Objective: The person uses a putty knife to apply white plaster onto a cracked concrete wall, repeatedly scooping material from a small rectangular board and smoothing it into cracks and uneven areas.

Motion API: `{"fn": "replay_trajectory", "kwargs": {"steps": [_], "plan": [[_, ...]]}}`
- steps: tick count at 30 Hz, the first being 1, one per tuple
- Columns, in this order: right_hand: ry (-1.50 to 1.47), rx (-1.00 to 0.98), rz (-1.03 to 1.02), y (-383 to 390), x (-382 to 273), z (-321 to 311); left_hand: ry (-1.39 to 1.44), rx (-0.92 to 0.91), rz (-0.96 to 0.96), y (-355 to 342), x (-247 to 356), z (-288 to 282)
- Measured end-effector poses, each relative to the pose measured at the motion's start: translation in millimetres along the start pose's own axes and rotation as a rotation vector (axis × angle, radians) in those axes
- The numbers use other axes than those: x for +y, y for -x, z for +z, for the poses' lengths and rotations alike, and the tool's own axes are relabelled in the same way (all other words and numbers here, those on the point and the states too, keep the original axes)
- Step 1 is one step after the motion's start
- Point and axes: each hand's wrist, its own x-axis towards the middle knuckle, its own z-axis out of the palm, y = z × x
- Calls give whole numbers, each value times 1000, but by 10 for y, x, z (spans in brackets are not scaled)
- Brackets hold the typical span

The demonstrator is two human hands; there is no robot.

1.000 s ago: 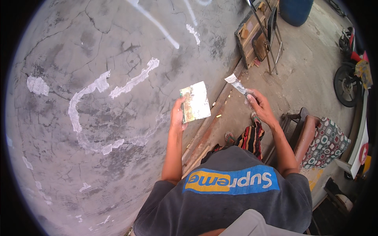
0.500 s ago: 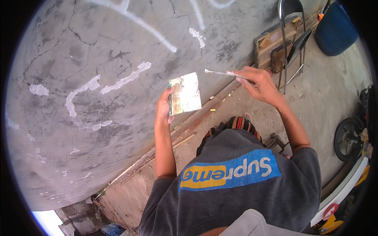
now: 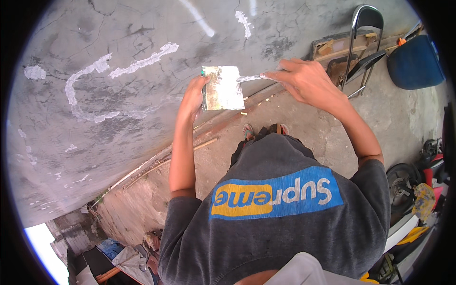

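Note:
My left hand (image 3: 192, 97) is closed on the left edge of a flat, rectangular plate (image 3: 224, 92), held out in front of the wall. White paste covers most of the plate's right side, with brownish stains nearer my thumb and a bit of green at the edge. Between the fingers of my right hand (image 3: 308, 83) is a slim, paste-smeared putty knife (image 3: 251, 78). Its tip meets the plate's right edge, at the white paste. The grey wall (image 3: 142, 71) carries cracks and raised white filler patches (image 3: 145, 59).
A folding chair (image 3: 365, 18) stands by the wall at the far right, beside a wooden crate (image 3: 327, 46) and a blue bin (image 3: 415, 61). A motorbike wheel (image 3: 401, 187) is at the right. Thin poles (image 3: 159, 164) lie along the wall's foot.
The putty knife has come left and now touches the plate, where before there was a gap. The view has shifted, so wall and plate appear higher.

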Motion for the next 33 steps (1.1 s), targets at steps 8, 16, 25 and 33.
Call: {"fn": "replay_trajectory", "kwargs": {"steps": [8,16,25,33], "plan": [[117,-109,-145,-51,-73,242,69,-86,-20,-61,-220,64],[-91,-397,-117,-110,153,190,158,45,-55,-96,-634,160],[-1469,358,598,-97,523,616,404,-163,-48,-43,-264,-683],[-1475,932,707,-1057,55,1568,313,-113,157,-443,258,-1698]]}}
